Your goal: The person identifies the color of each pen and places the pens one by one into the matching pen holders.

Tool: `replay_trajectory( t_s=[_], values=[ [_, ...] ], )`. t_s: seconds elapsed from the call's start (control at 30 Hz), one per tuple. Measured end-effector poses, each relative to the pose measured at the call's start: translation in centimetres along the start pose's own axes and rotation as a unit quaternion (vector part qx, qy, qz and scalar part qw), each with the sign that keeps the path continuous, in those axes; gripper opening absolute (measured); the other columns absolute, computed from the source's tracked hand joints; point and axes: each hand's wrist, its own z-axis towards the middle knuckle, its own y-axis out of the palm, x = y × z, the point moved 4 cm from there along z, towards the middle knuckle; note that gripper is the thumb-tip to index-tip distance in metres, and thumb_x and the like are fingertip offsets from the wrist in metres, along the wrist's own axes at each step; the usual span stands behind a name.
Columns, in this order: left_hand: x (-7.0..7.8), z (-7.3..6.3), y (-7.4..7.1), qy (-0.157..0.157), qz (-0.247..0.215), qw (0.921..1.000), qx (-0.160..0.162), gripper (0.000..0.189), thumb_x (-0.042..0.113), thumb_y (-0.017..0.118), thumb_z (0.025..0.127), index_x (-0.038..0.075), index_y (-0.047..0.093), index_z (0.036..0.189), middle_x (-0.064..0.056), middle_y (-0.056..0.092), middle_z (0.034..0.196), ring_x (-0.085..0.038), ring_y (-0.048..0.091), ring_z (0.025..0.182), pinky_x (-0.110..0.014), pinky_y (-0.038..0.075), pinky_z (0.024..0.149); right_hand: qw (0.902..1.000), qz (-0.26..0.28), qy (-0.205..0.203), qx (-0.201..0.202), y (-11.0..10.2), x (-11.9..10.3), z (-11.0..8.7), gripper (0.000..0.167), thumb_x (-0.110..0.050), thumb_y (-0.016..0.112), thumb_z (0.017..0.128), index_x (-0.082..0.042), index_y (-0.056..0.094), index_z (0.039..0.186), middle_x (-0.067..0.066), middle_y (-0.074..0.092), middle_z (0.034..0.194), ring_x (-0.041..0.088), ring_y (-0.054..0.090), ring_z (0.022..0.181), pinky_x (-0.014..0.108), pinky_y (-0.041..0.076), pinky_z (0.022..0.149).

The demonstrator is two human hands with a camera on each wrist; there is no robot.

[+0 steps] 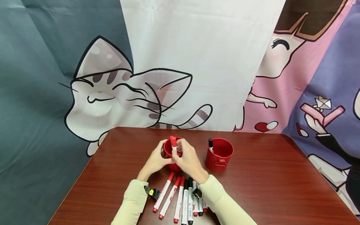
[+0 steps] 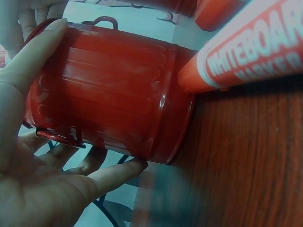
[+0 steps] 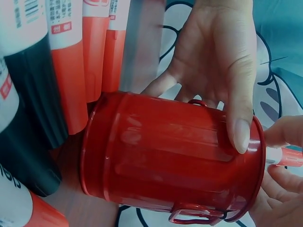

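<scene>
My left hand (image 1: 154, 160) holds the near-left red bucket (image 1: 174, 167) around its side, thumb toward the rim in the right wrist view. This bucket (image 3: 161, 146) stands upright on the table and has small wire handles. Over its mouth, my right hand (image 1: 189, 160) pinches a red-capped whiteboard marker (image 1: 173, 144), cap up; its lower end is hidden behind the fingers and rim. In the right wrist view, a bit of that marker's red end (image 3: 291, 157) shows beside the right fingers.
To the right stands a second red bucket (image 1: 220, 162) with a black-capped marker (image 1: 210, 145) leaning inside. Several red and black markers (image 1: 170, 198) lie side by side on the brown table (image 1: 267, 181), between the forearms. A cartoon-printed cloth (image 1: 202, 47) hangs behind the table.
</scene>
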Motion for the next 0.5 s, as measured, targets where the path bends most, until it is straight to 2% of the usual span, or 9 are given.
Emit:
replay_trajectory(
  t_s=[0.27, 0.5],
  values=[
    [-0.01, -0.12, 0.08, 0.007, 0.005, 0.9999, -0.005, 0.078, 0.017, 0.077, 0.074, 0.010, 0.032, 0.137, -0.011, 0.048, 0.128, -0.024, 0.048, 0.117, -0.038, 0.042, 0.098, 0.9999, -0.015, 0.003, 0.003, 0.19, 0.11, -0.22, 0.026, -0.010, 0.062, 0.081, -0.008, 0.051, 0.104, -0.001, 0.055, 0.090, 0.019, 0.058, 0.079, 0.033, 0.054, 0.067],
    [-0.05, -0.04, -0.01, 0.012, 0.003, 0.9999, -0.005, 0.078, 0.017, 0.077, 0.074, 0.009, 0.032, 0.137, -0.011, 0.048, 0.128, -0.025, 0.049, 0.117, -0.040, 0.042, 0.098, 1.0000, -0.005, 0.004, 0.001, 0.26, 0.15, -0.10, 0.025, -0.009, 0.062, 0.080, -0.008, 0.050, 0.102, -0.001, 0.054, 0.089, 0.019, 0.059, 0.079, 0.033, 0.054, 0.067]
  ],
)
